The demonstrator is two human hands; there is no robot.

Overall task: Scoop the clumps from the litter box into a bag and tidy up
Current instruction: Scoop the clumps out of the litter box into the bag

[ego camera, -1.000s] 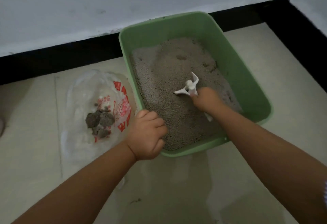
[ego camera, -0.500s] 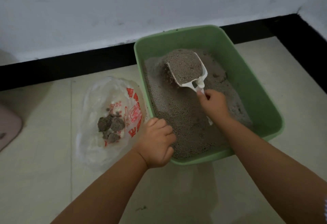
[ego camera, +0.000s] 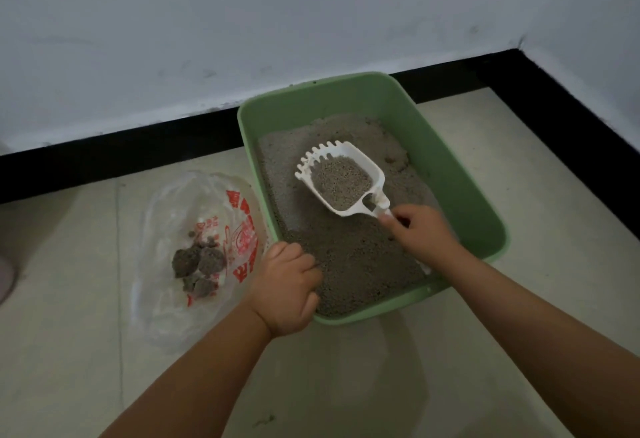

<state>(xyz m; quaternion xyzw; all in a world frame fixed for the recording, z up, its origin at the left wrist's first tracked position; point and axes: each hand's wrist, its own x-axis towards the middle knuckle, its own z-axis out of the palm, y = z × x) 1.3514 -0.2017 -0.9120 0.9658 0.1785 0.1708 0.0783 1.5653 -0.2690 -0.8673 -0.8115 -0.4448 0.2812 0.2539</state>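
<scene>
Nearest the camera, the left hand [ego camera: 284,285] grips the green litter box [ego camera: 460,192] by its near corner, the right hand [ego camera: 420,230] holds a white scoop [ego camera: 341,178] of loose litter above it, and beside it the bag [ego camera: 194,216] holds several clumps [ego camera: 199,266], so sifting seems partly done.

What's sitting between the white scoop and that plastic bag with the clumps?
In the head view, only the green litter box's left wall and a strip of litter lie between the scoop and the bag.
</scene>
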